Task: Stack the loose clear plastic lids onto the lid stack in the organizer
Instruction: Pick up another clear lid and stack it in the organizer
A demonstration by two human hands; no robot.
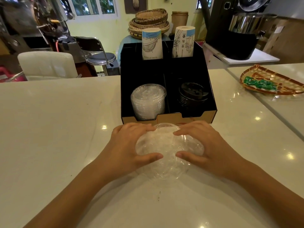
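While sitting loose on the shiny white counter (49, 122), need gathering first: see-through round plastic lids (166, 150), overlapped in a messy pile just in front of the black box organizer (212, 99). Cupped by left hand (130, 145) and right hand (207, 143), fingers curled round both sides, squeezing together. Waiting in front left slot: tall clear lid stack (148, 101).

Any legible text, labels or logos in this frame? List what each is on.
Left white-and-blue paper cup stack: one line of print near its base, too blurred to read.
Right white-and-blue paper cup stack: small square symbols and a round logo, no readable words.
Black cardboard organizer: a partial red mark on its front edge, illegible.
Nothing else carries text.
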